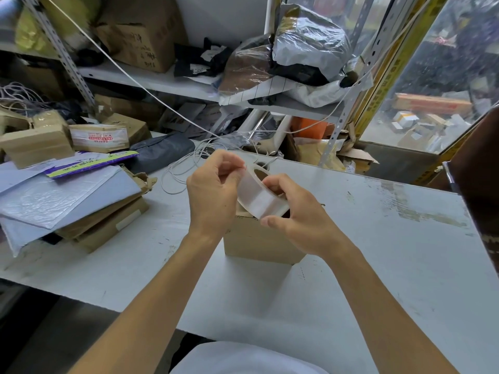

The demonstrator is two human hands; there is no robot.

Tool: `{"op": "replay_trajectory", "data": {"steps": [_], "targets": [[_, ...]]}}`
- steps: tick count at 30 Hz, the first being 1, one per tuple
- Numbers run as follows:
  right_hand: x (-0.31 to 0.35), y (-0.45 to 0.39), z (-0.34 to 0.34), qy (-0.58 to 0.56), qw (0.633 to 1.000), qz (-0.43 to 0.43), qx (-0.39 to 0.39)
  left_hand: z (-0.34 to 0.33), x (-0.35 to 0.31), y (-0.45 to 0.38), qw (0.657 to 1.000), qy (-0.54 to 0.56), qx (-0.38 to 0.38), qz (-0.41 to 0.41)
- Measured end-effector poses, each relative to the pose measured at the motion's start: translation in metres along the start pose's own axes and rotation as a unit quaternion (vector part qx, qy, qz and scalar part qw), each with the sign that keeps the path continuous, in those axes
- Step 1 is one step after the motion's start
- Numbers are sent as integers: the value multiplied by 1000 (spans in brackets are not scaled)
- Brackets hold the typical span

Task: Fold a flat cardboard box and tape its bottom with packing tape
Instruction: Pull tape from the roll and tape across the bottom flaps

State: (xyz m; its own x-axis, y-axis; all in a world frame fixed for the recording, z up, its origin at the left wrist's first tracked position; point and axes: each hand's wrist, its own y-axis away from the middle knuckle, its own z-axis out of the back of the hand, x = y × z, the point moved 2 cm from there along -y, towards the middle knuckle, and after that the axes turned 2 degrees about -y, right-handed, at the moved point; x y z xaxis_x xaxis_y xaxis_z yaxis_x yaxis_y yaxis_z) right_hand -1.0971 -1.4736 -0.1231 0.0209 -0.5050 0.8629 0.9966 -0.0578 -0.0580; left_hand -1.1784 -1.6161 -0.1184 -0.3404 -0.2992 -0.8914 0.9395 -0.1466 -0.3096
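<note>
A small brown cardboard box (259,242) stands folded on the white table (378,252), right under my hands. Above it I hold a roll of clear packing tape (260,197). My right hand (294,220) grips the roll from the right, thumb under it and fingers over its rim. My left hand (216,193) pinches at the tape's surface near the top of the roll with thumb and fingertips. The box's top side is mostly hidden by the roll and my hands.
A stack of grey mailers and flat cardboard (73,201) lies on the table's left. Taped parcels (100,137) sit behind it. White cord (183,171) loops over the table's far edge. Shelves with bags and boxes (145,41) stand behind; a glass wall (437,85) is at the right.
</note>
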Motion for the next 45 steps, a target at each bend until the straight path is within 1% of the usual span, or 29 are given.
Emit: {"op": "replay_trajectory", "data": {"steps": [5, 10, 13, 16, 22, 26, 30, 33, 35, 36, 40, 43, 45], "targets": [[7, 1, 1, -4, 999, 41, -16, -2, -3, -3, 1000, -16, 5, -13], [12, 0, 12, 47, 994, 85, -50, 5, -7, -12, 998, 52, 36, 18], [13, -1, 18, 61, 992, 98, -53, 9, -9, -11, 997, 57, 51, 17], [12, 0, 20, 60, 992, 103, -41, 13, -9, -11, 997, 62, 35, 16], [8, 0, 20, 54, 994, 95, -32, 9, -9, -9, 998, 13, 66, 11], [2, -4, 28, 70, 993, 74, -52, 10, -15, -9, 994, 47, 91, 19], [3, -10, 44, 132, 985, 68, -83, 7, -25, -5, 984, 100, 144, 12], [7, -8, 50, 137, 983, 78, -94, 5, -27, -8, 982, 110, 154, 18], [8, -3, 51, 120, 985, 79, -95, 4, -26, -12, 985, 85, 150, 21], [9, -1, 51, 110, 986, 80, -96, 3, -25, -13, 986, 73, 149, 30], [11, 4, 48, 80, 988, 77, -107, 1, -20, -13, 978, 65, 167, 109], [13, 6, 49, 84, 988, 76, -108, -2, -18, -14, 971, 77, 177, 144], [15, 4, 54, 113, 985, 78, -101, 1, -21, -15, 968, 102, 174, 150]]}}
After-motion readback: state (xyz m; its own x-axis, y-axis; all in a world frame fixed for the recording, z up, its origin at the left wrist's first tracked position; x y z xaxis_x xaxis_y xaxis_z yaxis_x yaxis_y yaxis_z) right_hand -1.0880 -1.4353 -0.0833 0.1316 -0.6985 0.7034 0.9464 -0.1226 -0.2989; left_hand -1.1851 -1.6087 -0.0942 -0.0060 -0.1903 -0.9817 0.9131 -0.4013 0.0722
